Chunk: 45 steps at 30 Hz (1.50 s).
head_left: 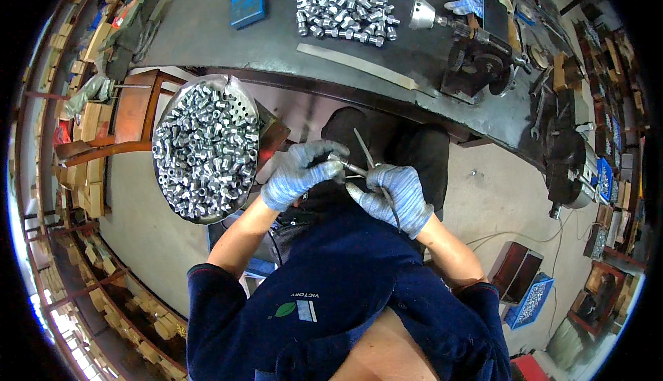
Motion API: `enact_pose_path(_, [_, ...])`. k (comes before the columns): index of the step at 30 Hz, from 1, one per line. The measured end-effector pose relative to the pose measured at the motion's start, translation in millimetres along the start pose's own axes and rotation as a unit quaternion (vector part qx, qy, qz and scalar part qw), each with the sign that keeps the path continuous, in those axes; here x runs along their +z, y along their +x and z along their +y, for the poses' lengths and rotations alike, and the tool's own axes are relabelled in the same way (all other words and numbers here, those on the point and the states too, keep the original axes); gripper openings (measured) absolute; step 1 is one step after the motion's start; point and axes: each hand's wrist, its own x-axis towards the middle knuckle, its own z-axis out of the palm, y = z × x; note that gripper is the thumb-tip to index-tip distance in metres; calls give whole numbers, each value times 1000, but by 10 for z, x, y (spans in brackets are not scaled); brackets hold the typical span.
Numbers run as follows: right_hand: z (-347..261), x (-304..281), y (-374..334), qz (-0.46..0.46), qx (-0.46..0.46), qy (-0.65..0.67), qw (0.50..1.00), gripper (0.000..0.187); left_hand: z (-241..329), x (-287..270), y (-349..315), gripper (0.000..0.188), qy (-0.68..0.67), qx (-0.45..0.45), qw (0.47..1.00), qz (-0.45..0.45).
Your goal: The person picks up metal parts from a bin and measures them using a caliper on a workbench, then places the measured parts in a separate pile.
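- Gripping a small silver metal fitting (337, 162) in my gloved left hand (298, 172), fingers clamped round it over my lap.
- My gloved right hand (394, 197) pinches a thin metal rod (373, 167) against it.
- Beside my left hand, a round steel perforated basin (243, 105) holds shiny fittings (204, 150).
- More fittings (345, 5) lie heaped on the dark workbench (207, 29) ahead.

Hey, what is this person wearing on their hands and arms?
Both hands wear knitted work gloves, light grey-blue and worn: left hand, right hand. The forearms are bare. Dark navy short sleeves end near the elbows.
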Motion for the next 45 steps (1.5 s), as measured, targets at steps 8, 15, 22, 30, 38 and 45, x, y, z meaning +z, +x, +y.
enact_pose_path(8, [95,-29,-78,4,71,113,991,30,53,-52,39,22,76,-27,993,91])
enact_pose_path(15, [-283,-249,34,-38,-77,160,983,33,-121,-314,26,19,419,89,875,225])
enact_pose_path(22, [-352,-86,128,-68,-99,155,981,31,-158,-348,-59,21,440,114,863,221])
enact_pose_path(30, [-313,138,267,-123,18,170,978,27,-127,-299,-73,23,457,151,864,148])
enact_pose_path(38, [-451,-7,322,-107,-111,111,982,29,-268,-573,-50,15,459,77,846,260])
enact_pose_path(45, [-505,-186,241,-87,-127,69,986,28,-111,-586,14,12,417,91,867,258])
